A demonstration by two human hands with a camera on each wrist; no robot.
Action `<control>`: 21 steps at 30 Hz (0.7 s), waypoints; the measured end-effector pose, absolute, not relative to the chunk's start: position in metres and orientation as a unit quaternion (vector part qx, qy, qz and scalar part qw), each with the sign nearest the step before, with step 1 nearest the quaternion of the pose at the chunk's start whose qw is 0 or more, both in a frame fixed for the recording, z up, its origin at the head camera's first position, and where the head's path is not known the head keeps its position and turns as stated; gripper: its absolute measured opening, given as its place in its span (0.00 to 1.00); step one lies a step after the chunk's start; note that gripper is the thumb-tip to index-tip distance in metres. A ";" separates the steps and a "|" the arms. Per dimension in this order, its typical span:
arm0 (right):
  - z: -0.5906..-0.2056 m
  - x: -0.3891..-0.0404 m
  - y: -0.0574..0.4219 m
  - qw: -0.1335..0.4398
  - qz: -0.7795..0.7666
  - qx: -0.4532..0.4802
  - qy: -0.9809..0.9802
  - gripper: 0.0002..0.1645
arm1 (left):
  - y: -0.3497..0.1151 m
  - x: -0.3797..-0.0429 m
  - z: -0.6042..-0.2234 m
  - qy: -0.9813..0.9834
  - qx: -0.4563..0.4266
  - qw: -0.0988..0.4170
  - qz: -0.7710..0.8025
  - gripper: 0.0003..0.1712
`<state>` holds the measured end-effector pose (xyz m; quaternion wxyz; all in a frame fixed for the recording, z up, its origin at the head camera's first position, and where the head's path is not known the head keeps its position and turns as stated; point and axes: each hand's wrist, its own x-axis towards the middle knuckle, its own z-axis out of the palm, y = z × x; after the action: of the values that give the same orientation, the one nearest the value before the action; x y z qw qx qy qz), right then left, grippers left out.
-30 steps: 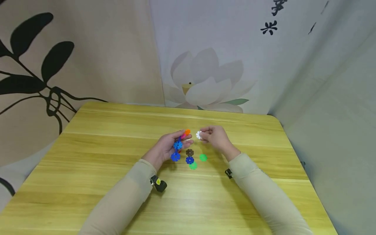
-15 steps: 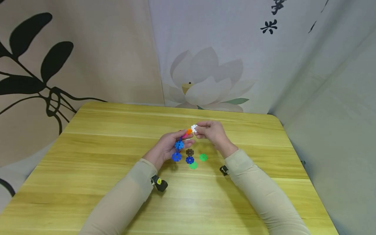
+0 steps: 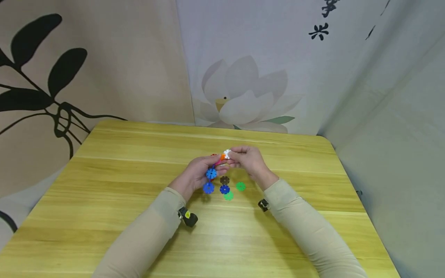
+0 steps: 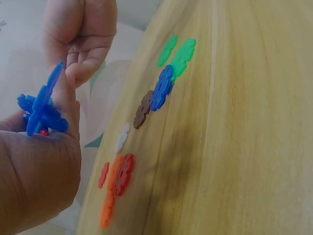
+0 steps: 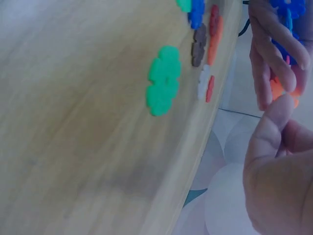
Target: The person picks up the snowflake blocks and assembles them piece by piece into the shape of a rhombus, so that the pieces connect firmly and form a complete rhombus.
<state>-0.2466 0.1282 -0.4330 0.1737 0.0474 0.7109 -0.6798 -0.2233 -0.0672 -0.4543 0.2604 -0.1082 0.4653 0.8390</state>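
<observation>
My left hand (image 3: 195, 173) holds a chain of notched plastic snowflake discs, with the thumb on top. A light blue disc (image 3: 211, 173) and a darker blue disc (image 3: 208, 188) hang at its near end. Further along come pink and an orange disc (image 3: 223, 157) at the far end. My right hand (image 3: 253, 162) pinches a white disc (image 3: 227, 154) between thumb and fingers, right at the orange disc's edge. Seen from the right wrist, the orange disc (image 5: 277, 89) shows between both hands' fingertips, while the white one is hidden.
On the wooden table (image 3: 295, 235) below the hands lie a brown disc (image 3: 224, 180), a dark blue disc (image 3: 224, 189) and two green discs (image 3: 240, 186). The left wrist view adds a white disc (image 4: 122, 137), plus red discs (image 4: 124, 174) and orange discs (image 4: 107, 208).
My right hand has moved left with the white disc, bringing it from apart to the orange end of the chain. The left hand stays nearly in place; the loose discs have not moved.
</observation>
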 end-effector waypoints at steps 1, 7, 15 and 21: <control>-0.434 -0.246 0.128 0.172 -0.677 0.046 0.714 0.18 | -0.067 -0.223 -0.455 0.465 -0.110 0.260 0.839 0.11; -0.439 -0.246 0.128 0.168 -0.660 0.045 0.731 0.17 | -0.067 -0.225 -0.457 0.472 -0.115 0.262 0.834 0.15; -0.444 -0.243 0.123 0.171 -0.665 0.075 0.723 0.15 | -0.068 -0.227 -0.457 0.480 -0.116 0.270 0.827 0.17; -0.441 -0.242 0.122 0.157 -0.648 0.068 0.742 0.17 | -0.066 -0.226 -0.454 0.475 -0.103 0.264 0.833 0.15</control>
<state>-0.2419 0.1225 -0.4414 0.1569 0.0678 0.7424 -0.6478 -0.2264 -0.0657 -0.4540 0.2644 -0.1028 0.4754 0.8328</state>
